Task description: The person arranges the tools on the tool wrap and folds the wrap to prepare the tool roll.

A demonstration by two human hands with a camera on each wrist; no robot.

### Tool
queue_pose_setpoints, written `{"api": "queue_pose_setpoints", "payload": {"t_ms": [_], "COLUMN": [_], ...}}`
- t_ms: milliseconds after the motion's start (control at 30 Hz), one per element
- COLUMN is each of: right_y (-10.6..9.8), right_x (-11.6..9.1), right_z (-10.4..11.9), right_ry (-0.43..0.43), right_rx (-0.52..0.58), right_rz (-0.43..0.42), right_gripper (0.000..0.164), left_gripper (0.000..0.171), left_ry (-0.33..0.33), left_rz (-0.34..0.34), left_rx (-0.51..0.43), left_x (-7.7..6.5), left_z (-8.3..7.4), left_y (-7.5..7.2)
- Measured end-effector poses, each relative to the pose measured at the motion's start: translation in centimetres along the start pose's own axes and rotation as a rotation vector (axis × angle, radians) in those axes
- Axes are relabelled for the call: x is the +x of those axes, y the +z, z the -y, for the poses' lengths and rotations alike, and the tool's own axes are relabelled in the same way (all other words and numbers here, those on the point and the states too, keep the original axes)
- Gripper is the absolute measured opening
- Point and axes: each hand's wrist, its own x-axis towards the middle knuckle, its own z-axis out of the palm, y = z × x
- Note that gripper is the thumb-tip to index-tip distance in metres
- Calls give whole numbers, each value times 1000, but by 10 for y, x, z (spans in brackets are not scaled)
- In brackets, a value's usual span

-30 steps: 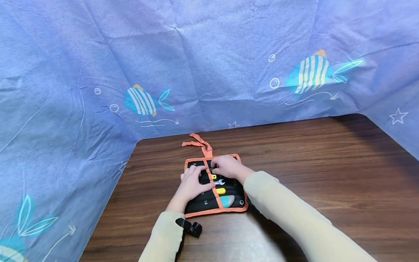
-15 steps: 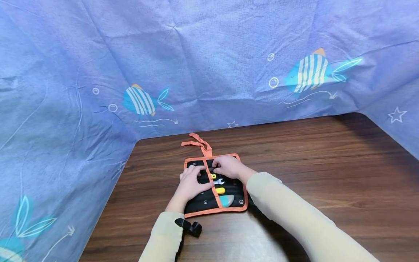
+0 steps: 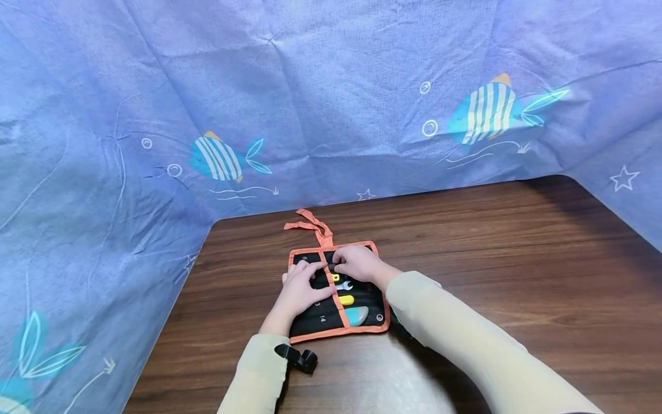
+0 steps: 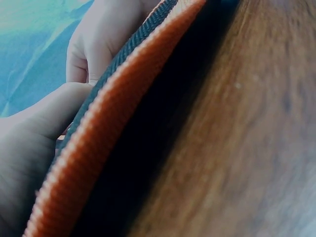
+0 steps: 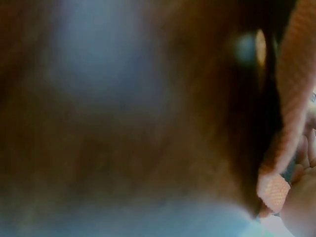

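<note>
A black tool roll [image 3: 372,330] with orange edging lies unfolded on the table. My left hand [image 3: 297,290] rests on its left half, thumb and forefinger spread along the orange pocket band [image 3: 338,310]. At the upper pocket my right hand [image 3: 359,263] pinches a small dark piece [image 3: 332,267], mostly hidden by the fingers. Below it, a yellow-ended tool [image 3: 335,277], an open-end wrench [image 3: 345,286], a yellow handle [image 3: 346,299] and a teal-and-grey handle [image 3: 357,315] stick out of the pockets. The left wrist view shows the roll's orange edge [image 4: 113,108] close up.
Orange ties [image 3: 324,234] extend from the roll's far edge. The brown wooden table [image 3: 491,247] stretches right. A blue fish-print cloth [image 3: 336,103] hangs behind and at both sides. A black strap [image 3: 297,357] sits at the left wrist.
The whole head view has shifted slightly. Both hands stay at the same places on the tool roll, the right fingers still at the upper pocket.
</note>
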Motion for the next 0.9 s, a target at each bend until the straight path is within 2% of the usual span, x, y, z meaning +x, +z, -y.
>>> {"api": "queue_pose_setpoints", "payload": {"t_ms": [400,633,900], "right_y": [-4,-16,-18], "right_x": [-3,-29,-60], "right_z": [-4,-9,-17], "right_ry": [-28,-56,-108], "right_rx": [-6,-26,-23], "right_rz": [12,14,49], "right_gripper": [18,27,30], "left_gripper": [65,64,61], "left_ry": [-22,-24,-69], "left_rz": [22,26,43], "left_rx": [40,47,32], "left_x": [2,2,1], "left_z": [1,-4,-7], "left_y": [1,1,0]}}
